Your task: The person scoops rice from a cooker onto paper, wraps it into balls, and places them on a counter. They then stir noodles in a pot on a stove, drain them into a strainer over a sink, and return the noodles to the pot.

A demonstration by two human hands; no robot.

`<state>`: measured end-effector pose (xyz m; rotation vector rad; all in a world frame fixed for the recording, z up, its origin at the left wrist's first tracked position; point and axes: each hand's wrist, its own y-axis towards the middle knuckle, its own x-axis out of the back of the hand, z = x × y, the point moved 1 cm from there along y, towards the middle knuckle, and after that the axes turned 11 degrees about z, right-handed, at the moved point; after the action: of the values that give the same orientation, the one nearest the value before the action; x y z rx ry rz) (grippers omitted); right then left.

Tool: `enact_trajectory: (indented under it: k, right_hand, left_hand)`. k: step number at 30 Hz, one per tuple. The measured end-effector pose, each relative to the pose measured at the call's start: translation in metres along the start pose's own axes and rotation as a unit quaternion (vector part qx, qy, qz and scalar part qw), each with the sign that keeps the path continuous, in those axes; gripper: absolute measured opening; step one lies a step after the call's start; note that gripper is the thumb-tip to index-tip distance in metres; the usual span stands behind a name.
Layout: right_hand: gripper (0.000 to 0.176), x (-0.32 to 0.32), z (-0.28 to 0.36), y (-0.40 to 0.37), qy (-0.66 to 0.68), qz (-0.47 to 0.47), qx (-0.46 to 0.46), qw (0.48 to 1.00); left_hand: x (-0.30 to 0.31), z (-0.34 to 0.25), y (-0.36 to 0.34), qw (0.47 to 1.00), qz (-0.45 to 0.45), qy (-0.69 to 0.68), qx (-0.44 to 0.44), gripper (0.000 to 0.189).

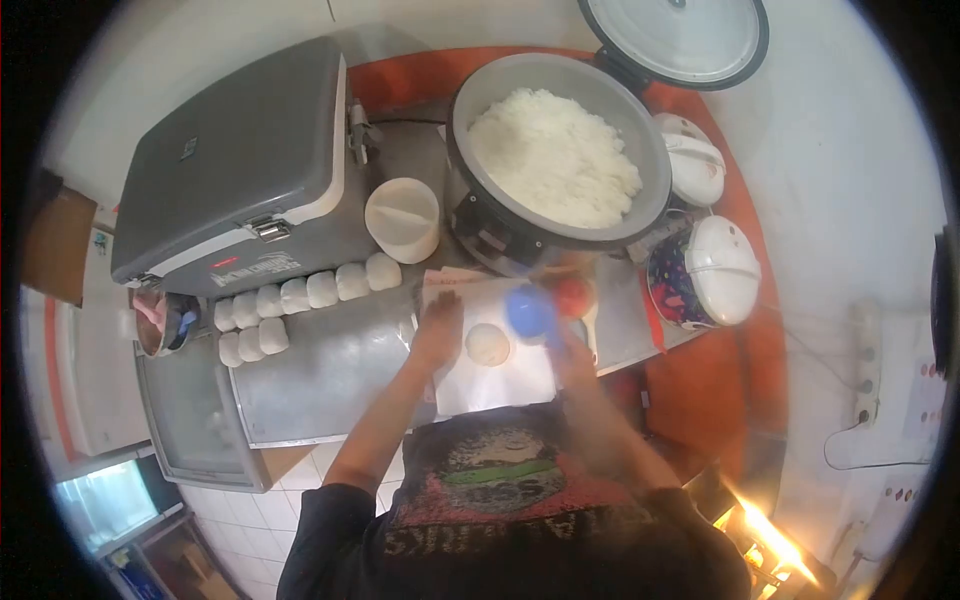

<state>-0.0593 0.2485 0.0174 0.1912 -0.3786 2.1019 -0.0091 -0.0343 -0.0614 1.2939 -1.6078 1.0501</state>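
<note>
A sheet of white wrapping paper (465, 392) lies on the counter in front of me, with a round mound of rice (488, 345) on it. My left hand (437, 328) rests on the paper's left edge, fingers stretched out. To the right of the mound, my right hand (568, 352) grips a small blue bowl (529, 311), slightly blurred by motion and held apart from the rice. Just beyond that hand is a red round item (573, 297), partly covered and blurred. Behind the paper stands a large cooker (462, 120) of cooked white rice (555, 160), its lid (685, 40) raised.
Rows of white wrapped bundles (295, 294) line the counter on the left, before a grey cooler box (235, 150). A white plastic container (402, 220) stands beside the cooker. On the right are lidded pots (725, 270). Flames (770, 540) show at lower right.
</note>
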Motion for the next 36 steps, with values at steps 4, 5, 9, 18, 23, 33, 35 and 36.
enact_trajectory:
  k: [4,5,9,18,23,33,35,36]
  right_hand:
    - [0.063,0.055,-0.033,-0.008,-0.123,-0.210,-0.079,0.967]
    - [0.064,0.070,-0.045,-0.007,-0.208,-0.233,-0.087,0.946]
    - [0.063,0.099,-0.092,0.018,-0.283,-0.293,-0.021,0.913]
    - [0.025,0.005,0.058,0.058,-0.238,-0.196,0.142,0.940]
    - [0.040,-0.062,0.066,0.055,-0.454,0.188,0.100,0.865]
    - [0.075,-0.061,0.015,0.007,-0.495,0.264,0.073,0.825]
    - [0.078,-0.053,0.004,-0.005,-0.502,0.250,0.083,0.824]
    - [0.078,-0.051,-0.001,-0.008,-0.502,0.246,0.086,0.825]
  left_hand:
    - [0.008,-0.018,0.001,0.994,-0.002,-0.090,0.060,0.064]
    - [0.031,-0.029,0.005,0.987,0.032,-0.119,0.102,0.064]
    - [0.036,-0.029,0.041,0.985,-0.041,-0.124,0.110,0.056]
    - [0.068,-0.032,0.022,0.993,-0.024,-0.038,-0.113,0.015]
    - [0.040,-0.052,-0.030,0.989,-0.011,-0.057,-0.138,0.013]
    - [0.060,-0.045,-0.035,0.993,-0.116,0.033,-0.012,0.026]
    - [0.053,-0.020,-0.041,0.992,-0.112,-0.033,0.048,0.028]
    - [0.034,0.004,-0.041,0.989,-0.067,-0.117,0.054,0.029]
